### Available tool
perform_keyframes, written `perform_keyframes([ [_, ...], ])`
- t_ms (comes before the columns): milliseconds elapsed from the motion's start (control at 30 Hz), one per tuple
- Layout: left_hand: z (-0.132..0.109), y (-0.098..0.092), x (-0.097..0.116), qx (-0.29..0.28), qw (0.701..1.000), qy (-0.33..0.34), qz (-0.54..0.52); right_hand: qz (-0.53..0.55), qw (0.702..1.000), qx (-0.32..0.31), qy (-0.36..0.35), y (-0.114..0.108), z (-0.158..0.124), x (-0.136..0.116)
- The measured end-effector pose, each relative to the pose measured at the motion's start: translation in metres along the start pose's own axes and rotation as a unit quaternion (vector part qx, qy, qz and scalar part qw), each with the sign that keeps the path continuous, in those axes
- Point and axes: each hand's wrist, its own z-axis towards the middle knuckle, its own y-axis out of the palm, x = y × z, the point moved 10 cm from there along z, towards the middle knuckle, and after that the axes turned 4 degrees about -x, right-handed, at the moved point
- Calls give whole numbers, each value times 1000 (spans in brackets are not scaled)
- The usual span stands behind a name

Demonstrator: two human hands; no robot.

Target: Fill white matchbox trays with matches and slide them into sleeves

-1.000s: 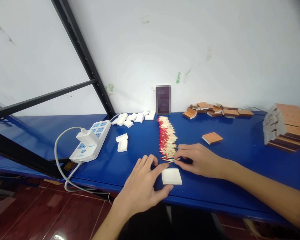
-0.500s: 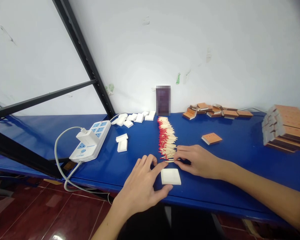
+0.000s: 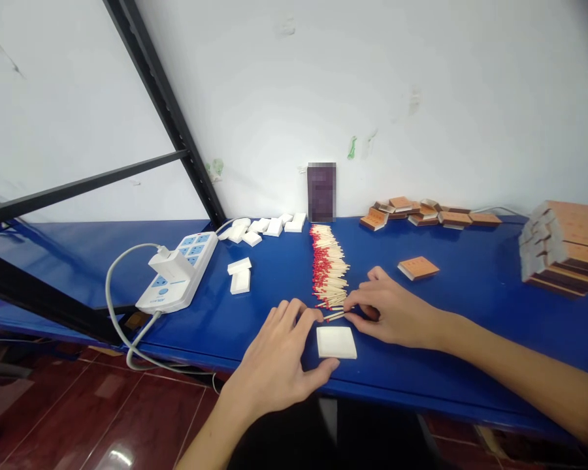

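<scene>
A long row of red-tipped matches (image 3: 328,264) lies on the blue table (image 3: 470,313). My right hand (image 3: 389,310) pinches a few matches at the near end of that row, fingers closed on them. A white inner tray of a matchbox (image 3: 336,342) sits near the table's front edge. My left hand (image 3: 281,356) rests beside it, thumb and forefinger touching the tray's left side and bracketing it.
More white trays (image 3: 262,228) lie at the back and two (image 3: 240,275) in the middle left. A power strip (image 3: 176,274) with a plugged adapter and cable is left. Orange matchbox sleeves (image 3: 421,212) lie at the back, one (image 3: 418,267) nearer, a stack (image 3: 563,245) right. A black frame (image 3: 161,104) slants left.
My right hand has shifted slightly, its fingers raised and closing on a few matches at the row's near end. The left hand and tray stay almost still.
</scene>
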Motion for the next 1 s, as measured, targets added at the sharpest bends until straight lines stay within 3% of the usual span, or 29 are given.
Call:
perform_keyframes([
  [300,-1,1,-2,2,1000,-5,2,24,998,-42,39,10,-1,9],
  [567,-1,1,-2,1,1000,-1,6,13,1000,-18,-2,5,2,5],
  [1000,-1,1,-1,4,1000,5,14,17,999,-38,-9,9,2,2],
])
